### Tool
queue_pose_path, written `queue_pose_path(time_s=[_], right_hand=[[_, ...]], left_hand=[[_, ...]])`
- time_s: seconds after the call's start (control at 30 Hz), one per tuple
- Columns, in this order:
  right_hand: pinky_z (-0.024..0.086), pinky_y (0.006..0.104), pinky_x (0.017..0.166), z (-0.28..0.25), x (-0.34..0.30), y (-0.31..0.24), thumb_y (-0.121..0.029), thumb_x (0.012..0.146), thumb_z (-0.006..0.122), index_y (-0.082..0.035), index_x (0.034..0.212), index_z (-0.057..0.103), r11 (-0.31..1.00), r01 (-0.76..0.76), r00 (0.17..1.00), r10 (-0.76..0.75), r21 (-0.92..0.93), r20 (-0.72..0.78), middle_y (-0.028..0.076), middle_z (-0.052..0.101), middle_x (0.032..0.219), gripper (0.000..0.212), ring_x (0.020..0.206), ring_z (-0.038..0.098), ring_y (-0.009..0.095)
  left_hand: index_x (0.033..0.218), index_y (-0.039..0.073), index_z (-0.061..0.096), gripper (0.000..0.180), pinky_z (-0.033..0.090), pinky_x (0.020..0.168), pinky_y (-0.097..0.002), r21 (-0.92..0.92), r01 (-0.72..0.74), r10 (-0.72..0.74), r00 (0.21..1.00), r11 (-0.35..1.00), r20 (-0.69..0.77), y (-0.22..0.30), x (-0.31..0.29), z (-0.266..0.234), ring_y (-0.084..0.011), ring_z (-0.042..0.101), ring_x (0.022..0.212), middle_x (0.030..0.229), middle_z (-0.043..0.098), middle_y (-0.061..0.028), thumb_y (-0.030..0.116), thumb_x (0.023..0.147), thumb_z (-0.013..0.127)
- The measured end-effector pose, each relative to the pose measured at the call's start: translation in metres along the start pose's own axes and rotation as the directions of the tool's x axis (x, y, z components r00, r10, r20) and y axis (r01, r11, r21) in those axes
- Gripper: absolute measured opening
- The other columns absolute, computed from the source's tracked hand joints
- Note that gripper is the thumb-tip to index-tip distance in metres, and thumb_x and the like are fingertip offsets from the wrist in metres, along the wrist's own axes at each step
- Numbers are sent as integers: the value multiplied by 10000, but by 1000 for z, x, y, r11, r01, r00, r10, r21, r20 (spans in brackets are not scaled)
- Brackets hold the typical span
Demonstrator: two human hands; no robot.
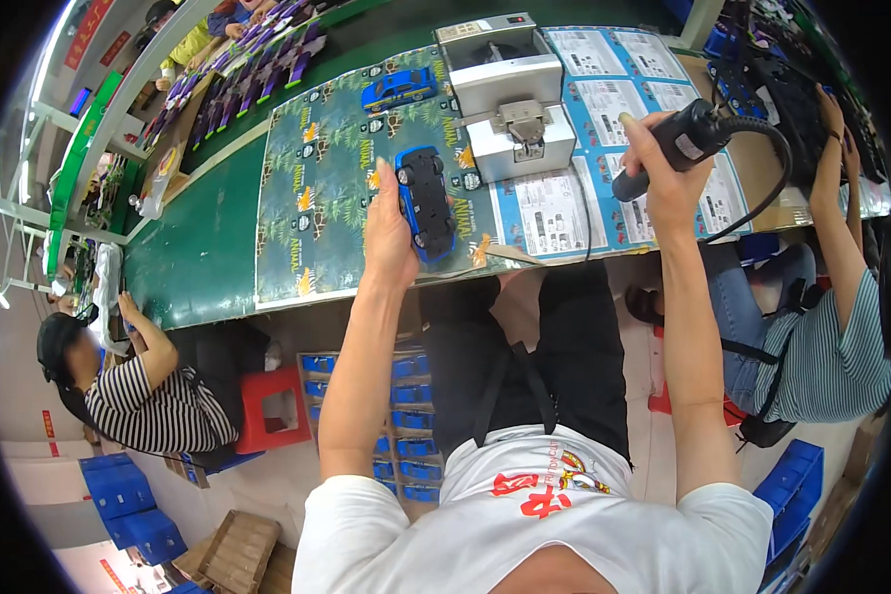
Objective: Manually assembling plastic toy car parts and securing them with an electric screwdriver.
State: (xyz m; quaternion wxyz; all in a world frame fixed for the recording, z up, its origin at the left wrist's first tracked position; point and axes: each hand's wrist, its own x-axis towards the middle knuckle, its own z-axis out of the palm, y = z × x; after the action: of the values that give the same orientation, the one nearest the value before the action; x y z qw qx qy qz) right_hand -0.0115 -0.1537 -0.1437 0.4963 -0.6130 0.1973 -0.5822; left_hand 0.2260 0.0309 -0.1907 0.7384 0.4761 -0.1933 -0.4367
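Observation:
My left hand (pixel 390 236) grips a blue toy car (pixel 427 201) from its left side, near the table's front edge. The car is turned over, so its black underside and wheels face up. My right hand (pixel 675 186) is closed around a black power screwdriver (pixel 687 137) with a thick cable. The tool is tilted, its nose toward the left and down, well apart from the car. Another blue toy car (pixel 398 90) lies farther back on the table. Between my hands, a little farther off, stands a light-grey metal machine (pixel 510 104).
Printed sheets (pixel 317 198) cover the green table (pixel 198 257). A cardboard tray (pixel 398 366) of several blue cars sits below the table by my legs. One co-worker (pixel 139 386) sits at left near a red stool (pixel 270 411); another (pixel 827 327) works at right. Purple parts (pixel 257 69) lie at far left.

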Motion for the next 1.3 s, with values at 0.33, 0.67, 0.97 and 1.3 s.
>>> queue_pose_path(time_s=[0.33, 0.67, 0.97, 1.3], right_hand=[[439, 202, 503, 4, -6, 5, -39, 821, 790, -11, 859, 655, 1000, 18, 1000, -18, 2, 11, 20, 620, 657, 143, 515, 565, 77], [448, 242, 548, -5, -3, 10, -26, 848, 743, 0, 907, 629, 997, -7, 1000, 9, 76, -26, 36, 583, 637, 131, 524, 551, 106], [462, 253, 575, -3, -9, 16, -31, 869, 729, 12, 915, 618, 999, 26, 999, -26, 19, 29, 45, 576, 646, 127, 536, 535, 104], [467, 277, 597, -21, -7, 22, -49, 904, 704, 28, 947, 596, 992, 28, 1000, -28, 125, 4, 52, 569, 686, 140, 569, 531, 116]], left_hand=[[1211, 87, 633, 736, 473, 838, -395, 636, -584, 191, 643, -505, 742, 38, 41, -59, -284, 595, 969, 1002, 596, -94, 577, 676, 760], [1458, 19, 398, 979, 225, 1143, -579, 798, 48, 537, 763, -601, 359, 101, -39, -244, -384, 347, 1400, 1516, 380, -198, 532, 729, 804], [911, 33, 675, 202, 492, 814, -410, 971, 26, 782, 598, -238, 175, 73, -54, -255, -323, 624, 914, 942, 677, -133, 220, 870, 740], [834, 15, 687, 168, 506, 810, -410, 997, 82, 894, 447, -12, -26, 60, -48, -257, -315, 655, 898, 945, 711, -122, 177, 868, 715]])
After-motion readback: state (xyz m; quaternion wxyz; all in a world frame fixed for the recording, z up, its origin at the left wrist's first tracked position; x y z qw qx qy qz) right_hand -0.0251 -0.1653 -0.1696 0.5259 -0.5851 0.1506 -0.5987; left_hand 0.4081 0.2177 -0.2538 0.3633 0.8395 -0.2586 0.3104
